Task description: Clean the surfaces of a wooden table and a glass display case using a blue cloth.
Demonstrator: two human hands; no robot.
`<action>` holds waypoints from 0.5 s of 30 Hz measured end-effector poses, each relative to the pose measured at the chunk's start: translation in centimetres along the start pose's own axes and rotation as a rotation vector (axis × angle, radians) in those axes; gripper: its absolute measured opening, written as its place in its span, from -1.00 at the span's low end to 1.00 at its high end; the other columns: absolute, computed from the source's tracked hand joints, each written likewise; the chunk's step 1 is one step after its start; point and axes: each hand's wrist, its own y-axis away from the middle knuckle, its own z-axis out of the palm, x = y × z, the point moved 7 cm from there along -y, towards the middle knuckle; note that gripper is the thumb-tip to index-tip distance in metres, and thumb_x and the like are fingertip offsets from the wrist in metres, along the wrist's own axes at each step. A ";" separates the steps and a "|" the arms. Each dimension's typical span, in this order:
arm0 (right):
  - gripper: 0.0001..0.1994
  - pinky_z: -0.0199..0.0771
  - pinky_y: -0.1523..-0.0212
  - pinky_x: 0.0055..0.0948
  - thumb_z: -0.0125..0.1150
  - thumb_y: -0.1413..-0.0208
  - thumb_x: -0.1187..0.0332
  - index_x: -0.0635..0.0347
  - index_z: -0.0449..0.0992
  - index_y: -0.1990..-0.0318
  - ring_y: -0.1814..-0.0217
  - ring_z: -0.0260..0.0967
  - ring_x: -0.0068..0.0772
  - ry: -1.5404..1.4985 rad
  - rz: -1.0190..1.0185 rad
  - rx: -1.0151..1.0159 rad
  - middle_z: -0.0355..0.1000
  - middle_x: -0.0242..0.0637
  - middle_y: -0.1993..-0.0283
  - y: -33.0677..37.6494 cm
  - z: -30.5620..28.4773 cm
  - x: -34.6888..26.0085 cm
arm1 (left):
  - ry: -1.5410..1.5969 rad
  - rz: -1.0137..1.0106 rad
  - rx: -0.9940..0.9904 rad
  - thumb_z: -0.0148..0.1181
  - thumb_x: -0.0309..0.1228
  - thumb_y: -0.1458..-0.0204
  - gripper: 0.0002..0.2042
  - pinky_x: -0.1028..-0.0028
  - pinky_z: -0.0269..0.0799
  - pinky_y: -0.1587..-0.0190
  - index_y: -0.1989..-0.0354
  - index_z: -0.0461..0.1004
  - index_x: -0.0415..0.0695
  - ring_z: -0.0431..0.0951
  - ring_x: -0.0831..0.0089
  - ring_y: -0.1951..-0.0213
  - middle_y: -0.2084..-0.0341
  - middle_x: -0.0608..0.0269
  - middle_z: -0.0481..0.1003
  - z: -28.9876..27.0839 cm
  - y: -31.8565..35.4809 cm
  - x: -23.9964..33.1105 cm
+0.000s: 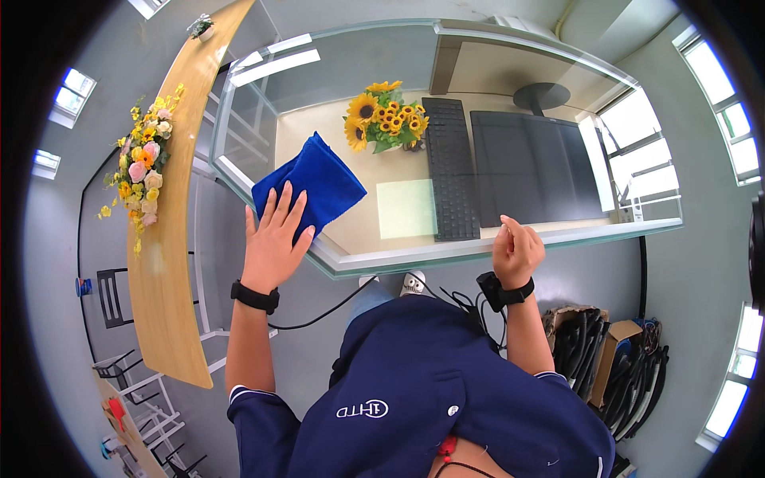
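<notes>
My left hand (276, 243) lies flat on a folded blue cloth (327, 187), fingers stretched out and slightly apart. The cloth rests at the left front corner of a glass-topped table (351, 259). Over the table's front edge, toward the right, my right hand (518, 253) is closed with its fingers curled in, and nothing shows in it. A black keyboard (453, 171) and a dark monitor (534, 167) lie beyond that hand. A bunch of sunflowers (386, 119) stands to the right of the cloth. Whether these things are on or under the glass I cannot tell.
A long wooden table (163, 319) with a flower arrangement (146, 163) and a small potted plant (202, 29) runs along the left. Black cables (327, 315) hang below the table's front edge. Cardboard boxes of black tubing (586, 342) stand on the floor at the right.
</notes>
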 end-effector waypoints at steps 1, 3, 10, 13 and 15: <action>-0.85 0.09 0.68 -0.52 0.12 0.18 0.56 0.19 0.48 0.37 0.74 0.10 -0.50 -0.004 -0.004 -0.003 0.14 -0.47 0.77 0.0 0.0 0.0 | -0.009 -0.003 -0.012 -0.16 -0.14 -0.08 -0.50 -0.02 -0.33 -0.21 -0.21 0.05 0.04 -0.09 0.16 -0.26 -0.25 0.20 -0.06 0.1 -0.2 -0.4; -0.85 0.09 0.68 -0.53 0.12 0.16 0.56 0.19 0.48 0.36 0.74 0.09 -0.50 -0.005 0.010 -0.010 0.15 -0.47 0.76 0.1 -0.1 0.1 | 0.003 -0.001 0.004 -0.15 -0.13 -0.06 -0.49 -0.04 -0.31 -0.20 -0.21 0.06 0.06 -0.07 0.16 -0.26 -0.25 0.21 -0.05 0.1 -0.8 -1.4; -0.86 0.06 0.68 -0.53 0.10 0.12 0.56 0.20 0.49 0.35 0.74 0.06 -0.51 0.032 0.015 -0.014 0.13 -0.46 0.76 0.2 0.0 -0.1 | 0.028 -0.073 -0.088 -0.20 -0.06 -0.08 -0.46 -0.01 -0.34 -0.22 -0.24 -0.03 0.12 -0.19 0.19 -0.29 -0.28 0.29 -0.16 0.9 -4.3 -6.5; -0.86 0.05 0.68 -0.54 0.09 0.11 0.55 0.22 0.49 0.34 0.74 0.05 -0.51 0.058 0.032 -0.020 0.12 -0.45 0.76 0.1 0.1 -0.2 | 0.025 -0.093 -0.097 -0.24 -0.03 -0.08 -0.45 0.01 -0.38 -0.22 -0.25 -0.07 0.13 -0.22 0.19 -0.29 -0.28 0.28 -0.20 0.9 -5.9 -9.0; -0.86 0.04 0.68 -0.55 0.08 0.11 0.56 0.23 0.49 0.34 0.74 0.03 -0.52 0.088 0.043 -0.025 0.12 -0.45 0.76 -0.1 0.1 -0.2 | 0.047 -0.096 -0.095 -0.24 -0.02 -0.08 -0.45 0.01 -0.38 -0.23 -0.26 -0.08 0.12 -0.23 0.18 -0.29 -0.28 0.27 -0.21 0.9 -6.8 -10.3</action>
